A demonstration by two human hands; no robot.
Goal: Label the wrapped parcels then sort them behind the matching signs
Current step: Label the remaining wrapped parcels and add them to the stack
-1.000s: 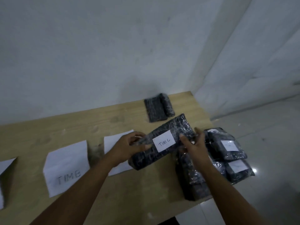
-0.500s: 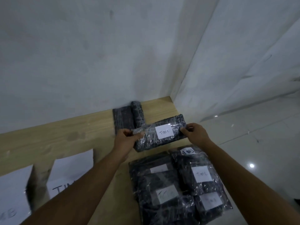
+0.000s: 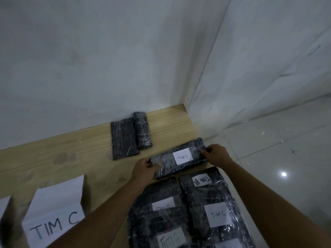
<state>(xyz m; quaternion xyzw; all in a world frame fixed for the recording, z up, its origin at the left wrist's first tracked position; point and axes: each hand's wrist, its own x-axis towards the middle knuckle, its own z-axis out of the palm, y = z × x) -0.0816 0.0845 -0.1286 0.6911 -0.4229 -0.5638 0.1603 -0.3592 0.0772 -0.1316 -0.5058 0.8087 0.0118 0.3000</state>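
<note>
A dark plastic-wrapped parcel point(image 3: 168, 162) with a white label reading "TIM C" lies across the wooden table point(image 3: 71, 153) near its right edge. My left hand point(image 3: 144, 170) grips its left end and my right hand point(image 3: 215, 154) grips its right end. In front of it lies a pile of several labelled parcels point(image 3: 188, 212), with labels reading "TIM C" and "TIM B". A folded paper sign marked "TIM C" point(image 3: 55, 217) stands at the lower left. Two unlabelled wrapped parcels point(image 3: 130, 135) lie side by side near the wall.
A white wall runs along the table's far side and meets a corner at the right. The table's right edge drops to a glossy tiled floor point(image 3: 286, 149). Part of another paper sign point(image 3: 5, 206) shows at the far left edge.
Both hands carried the "TIM C" parcel from above the pile toward the back right of the table. The view swung right, so the signs slid to the lower left.
</note>
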